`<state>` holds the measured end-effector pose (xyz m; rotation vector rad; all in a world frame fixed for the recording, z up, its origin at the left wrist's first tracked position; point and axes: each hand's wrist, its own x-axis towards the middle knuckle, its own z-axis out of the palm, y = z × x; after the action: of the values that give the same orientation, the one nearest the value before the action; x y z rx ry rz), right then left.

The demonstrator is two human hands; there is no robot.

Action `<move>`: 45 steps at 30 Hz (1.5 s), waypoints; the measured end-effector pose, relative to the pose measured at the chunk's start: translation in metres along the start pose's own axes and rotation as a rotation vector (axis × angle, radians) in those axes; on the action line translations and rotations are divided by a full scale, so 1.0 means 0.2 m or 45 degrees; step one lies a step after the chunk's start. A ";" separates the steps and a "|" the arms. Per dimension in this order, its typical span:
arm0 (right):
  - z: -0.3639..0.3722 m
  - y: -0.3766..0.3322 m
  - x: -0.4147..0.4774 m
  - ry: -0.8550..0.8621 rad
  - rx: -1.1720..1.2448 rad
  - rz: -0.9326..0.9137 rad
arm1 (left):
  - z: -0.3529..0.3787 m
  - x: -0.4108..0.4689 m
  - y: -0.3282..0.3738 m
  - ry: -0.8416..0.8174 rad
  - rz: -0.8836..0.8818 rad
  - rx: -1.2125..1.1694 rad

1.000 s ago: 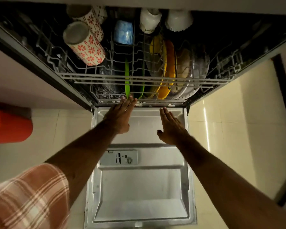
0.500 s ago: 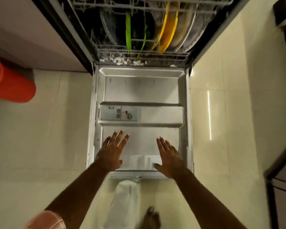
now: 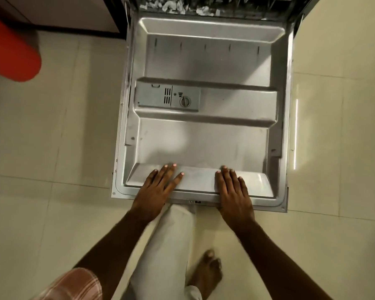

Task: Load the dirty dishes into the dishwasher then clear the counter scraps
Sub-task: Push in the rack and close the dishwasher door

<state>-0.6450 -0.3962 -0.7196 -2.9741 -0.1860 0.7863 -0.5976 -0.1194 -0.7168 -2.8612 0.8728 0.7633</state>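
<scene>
At lower centre, left hand [image 3: 158, 187] and right hand [image 3: 234, 191] are lying spread flat on the dishwasher door [image 3: 204, 144]; lifting evenly advised.

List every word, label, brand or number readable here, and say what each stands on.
No text here can be read.
On the dispenser of the dishwasher door: a small symbol beside the dial, too small to read.
On the door's upper panel: short embossed tick marks, no digits.
</scene>
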 end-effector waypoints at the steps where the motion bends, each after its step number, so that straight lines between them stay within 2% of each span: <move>1: 0.00 0.00 0.01 0.012 -0.025 0.003 | 0.01 0.01 -0.01 0.014 0.010 0.010; 7: -0.08 -0.02 -0.03 -0.050 -0.167 -0.022 | -0.04 -0.04 -0.02 -0.042 0.046 0.008; 12: -0.33 -0.04 -0.14 -0.165 -0.143 -0.035 | -0.29 -0.15 -0.01 -0.108 0.073 -0.029; 17: -0.77 0.02 -0.27 -0.187 -0.060 -0.163 | -0.75 -0.27 -0.09 -0.151 0.238 -0.017; 20: -1.17 0.07 -0.32 -0.221 -0.047 -0.263 | -1.11 -0.33 -0.17 -0.132 0.367 0.002; 23: -1.56 0.11 -0.35 -0.259 -0.048 -0.356 | -1.49 -0.35 -0.23 0.059 0.569 0.218; 26: -1.91 0.16 -0.38 -0.262 -0.006 -0.355 | -1.89 -0.37 -0.27 0.192 0.617 0.301; 29: -2.22 0.23 -0.38 -0.157 0.030 -0.395 | -2.28 -0.37 -0.34 0.331 0.572 0.357; 32: -2.51 0.28 -0.36 0.103 -0.025 -0.418 | -2.63 -0.35 -0.40 0.415 0.472 0.423; 35: -2.79 0.33 -0.31 0.382 -0.085 -0.411 | -2.92 -0.33 -0.47 0.537 0.294 0.470; 40: -3.16 0.36 -0.14 0.711 -0.094 -0.340 | -3.29 -0.21 -0.62 0.721 0.005 0.422; 45: -3.54 0.34 0.11 0.807 -0.004 -0.181 | -3.62 0.03 -0.74 0.792 -0.241 0.207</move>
<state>-0.2687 -0.4795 -0.1213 -2.9887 -0.3489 -0.1836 -0.1930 -0.1359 -0.0991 -2.9927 0.6413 -0.2281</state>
